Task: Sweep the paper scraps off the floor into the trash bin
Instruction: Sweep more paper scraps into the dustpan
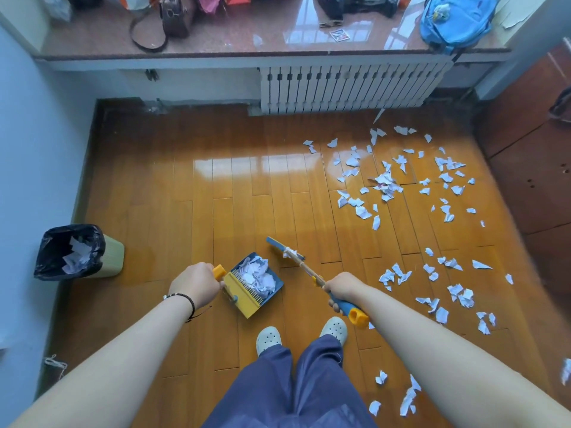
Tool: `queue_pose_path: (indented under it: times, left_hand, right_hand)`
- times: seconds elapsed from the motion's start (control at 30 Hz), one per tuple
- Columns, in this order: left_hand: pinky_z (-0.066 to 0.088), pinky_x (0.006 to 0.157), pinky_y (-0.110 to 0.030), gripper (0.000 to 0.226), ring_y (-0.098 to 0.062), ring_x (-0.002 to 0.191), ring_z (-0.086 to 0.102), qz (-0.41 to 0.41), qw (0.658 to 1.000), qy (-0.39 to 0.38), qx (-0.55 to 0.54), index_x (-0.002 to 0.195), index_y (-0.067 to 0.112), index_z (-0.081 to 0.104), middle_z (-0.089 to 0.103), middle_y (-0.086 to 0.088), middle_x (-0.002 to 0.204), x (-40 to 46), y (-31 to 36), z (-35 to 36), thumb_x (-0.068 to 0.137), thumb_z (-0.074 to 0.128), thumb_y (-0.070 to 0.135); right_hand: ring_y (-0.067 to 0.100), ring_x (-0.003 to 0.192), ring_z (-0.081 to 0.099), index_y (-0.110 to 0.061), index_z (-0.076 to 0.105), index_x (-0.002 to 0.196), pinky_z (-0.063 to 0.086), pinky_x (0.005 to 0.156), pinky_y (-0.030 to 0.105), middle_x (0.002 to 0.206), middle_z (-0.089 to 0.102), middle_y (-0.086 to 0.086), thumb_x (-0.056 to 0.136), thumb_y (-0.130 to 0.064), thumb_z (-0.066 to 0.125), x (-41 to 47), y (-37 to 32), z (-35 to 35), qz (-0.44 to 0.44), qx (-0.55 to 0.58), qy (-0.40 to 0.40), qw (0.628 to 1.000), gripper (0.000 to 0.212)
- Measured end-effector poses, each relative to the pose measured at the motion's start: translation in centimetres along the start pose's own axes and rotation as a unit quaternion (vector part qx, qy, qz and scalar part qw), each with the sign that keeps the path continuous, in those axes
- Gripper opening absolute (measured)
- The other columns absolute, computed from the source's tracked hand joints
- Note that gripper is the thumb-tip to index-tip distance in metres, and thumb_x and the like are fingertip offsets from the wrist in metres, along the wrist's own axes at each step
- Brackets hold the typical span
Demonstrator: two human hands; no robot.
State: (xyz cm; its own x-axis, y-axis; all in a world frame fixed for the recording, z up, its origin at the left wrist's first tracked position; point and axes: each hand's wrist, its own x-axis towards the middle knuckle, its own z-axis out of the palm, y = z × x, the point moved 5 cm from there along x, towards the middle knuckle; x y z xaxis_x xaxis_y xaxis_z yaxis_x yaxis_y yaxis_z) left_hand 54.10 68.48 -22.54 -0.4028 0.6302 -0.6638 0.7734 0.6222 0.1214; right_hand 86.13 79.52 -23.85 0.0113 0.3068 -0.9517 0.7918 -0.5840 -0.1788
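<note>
The left hand [196, 284] is curled tight round the yellow handle [219, 272] of the dustpan [253, 284], knuckles up, a beaded bracelet [182, 299] on its wrist. The right hand [341, 288] grips the broom [312, 278] by its shaft, fingers wrapped right round it, with the blue and yellow grip end sticking out behind the hand toward the person's body. The broom's blue head [276, 243] points away toward the far wall, with a bit of paper caught on the shaft just behind it.

The dustpan sits just in front of the person's feet, tilted, its blue tray heaped with crumpled paper. The broom head lies just beyond the pan's far right corner, apart from it.

Paper scraps [398, 180] are still strewn over the right half of the wooden floor [216, 196], thickest toward the far right corner near the radiator [346, 88], and running back along the right side past the person's right arm. The trash bin [77, 251] stands at the left edge of the floor against the wall, lined with a black bag and already holding some paper.

The person's light clogs [268, 338] and blue trousers [293, 387] show at the near edge.
</note>
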Motion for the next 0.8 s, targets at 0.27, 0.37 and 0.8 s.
queue_pose_path:
  times: [0.27, 0.37, 0.8]
  left_hand:
    - [0.053, 0.06, -0.03, 0.024, -0.017, 0.068, 0.064, 0.006, 1.0, 0.002, -0.001, 0.083, 0.022, 0.06, 0.066, 0.002, 0.074, -0.2, 0.0, 0.7, 0.096, 0.062, 0.042]
    - [0.055, 0.061, -0.032, 0.024, -0.018, 0.068, 0.065, 0.008, 1.0, 0.0, -0.014, 0.083, 0.021, 0.063, 0.067, 0.001, 0.072, -0.4, 0.4, 1.0, 0.095, 0.063, 0.041]
    - [0.056, 0.06, -0.031, 0.023, -0.017, 0.068, 0.065, 0.027, 0.999, 0.026, -0.004, 0.083, 0.025, 0.062, 0.067, 0.004, 0.072, -1.3, 3.1, 0.1, 0.097, 0.06, 0.044]
  right_hand:
    - [0.022, 0.046, 0.049, 0.003, 0.054, 0.119, 0.043, 0.042, 0.026, 0.068, 0.054, 0.014, 0.098, -0.009, 0.047, 1.0, 1.4, 6.9, 0.009, -0.011, -0.038, 0.999, 0.025]
    - [0.018, 0.045, 0.046, -0.007, 0.056, 0.104, 0.04, 0.041, 0.022, 0.069, 0.053, 0.011, 0.097, -0.015, 0.048, -0.3, 2.5, 6.1, 0.017, 0.045, -0.066, 0.997, 0.013]
    - [0.014, 0.041, 0.045, -0.013, 0.05, 0.094, 0.04, 0.04, 0.02, 0.065, 0.052, 0.006, 0.097, -0.024, 0.047, -1.4, 4.6, -1.6, 0.002, 0.041, -0.052, 0.998, 0.012]
